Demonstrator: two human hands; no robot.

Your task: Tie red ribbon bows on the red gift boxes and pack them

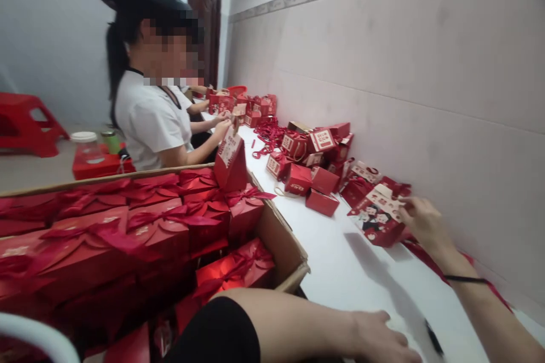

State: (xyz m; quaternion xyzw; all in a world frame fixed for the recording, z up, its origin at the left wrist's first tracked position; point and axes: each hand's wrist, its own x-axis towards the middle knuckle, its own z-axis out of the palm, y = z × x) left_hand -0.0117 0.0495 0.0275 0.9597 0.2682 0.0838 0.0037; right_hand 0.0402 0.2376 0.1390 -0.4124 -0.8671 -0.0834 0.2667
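Note:
My right hand (426, 227), with a black band at its wrist, pinches the upper right edge of a red gift box (377, 221). A cartoon couple is printed on the box's front, which is tilted above the white table (336, 249). My left hand (383, 337) lies low over the table with its fingers stretched out and nothing visible in them; its fingertips are blurred. A black pen (433, 337) lies to the right of my left hand. Behind my right hand, more red boxes and ribbon (398, 188) rest against the wall.
A large cardboard carton (293, 249) on the left holds many ribbon-tied red boxes. Loose red boxes (321, 181) and tangled ribbons (270, 133) fill the table's far side. A co-worker in a white shirt (149, 119) handles a box. A red stool (29, 122) stands far left.

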